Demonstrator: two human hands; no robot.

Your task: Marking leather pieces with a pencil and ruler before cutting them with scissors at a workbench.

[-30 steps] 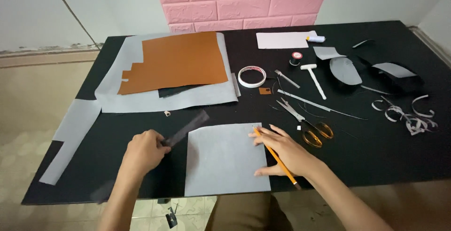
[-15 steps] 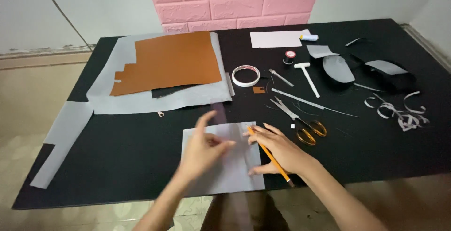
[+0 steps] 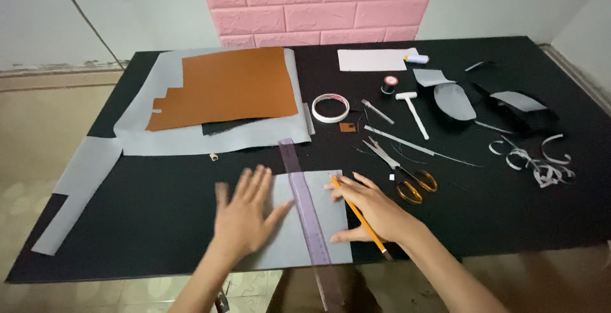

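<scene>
A grey sheet lies at the near edge of the black table. A long clear purple ruler rests lengthwise over it and sticks out past the near edge. My left hand lies flat on the sheet's left half, fingers spread, thumb toward the ruler, blurred by motion. My right hand holds a yellow pencil with its tip at the sheet's upper right corner, fingers resting on the sheet's right edge.
Yellow-handled scissors lie just right of my right hand. Farther back are a tape roll, a small white hammer, a brown leather sheet on grey sheets, grey cut pieces and curled strips. A grey strip lies at left.
My left hand carried the ruler from the table left of the sheet and laid it lengthwise across the sheet, then spread flat beside it. The right hand stayed with the pencil.
</scene>
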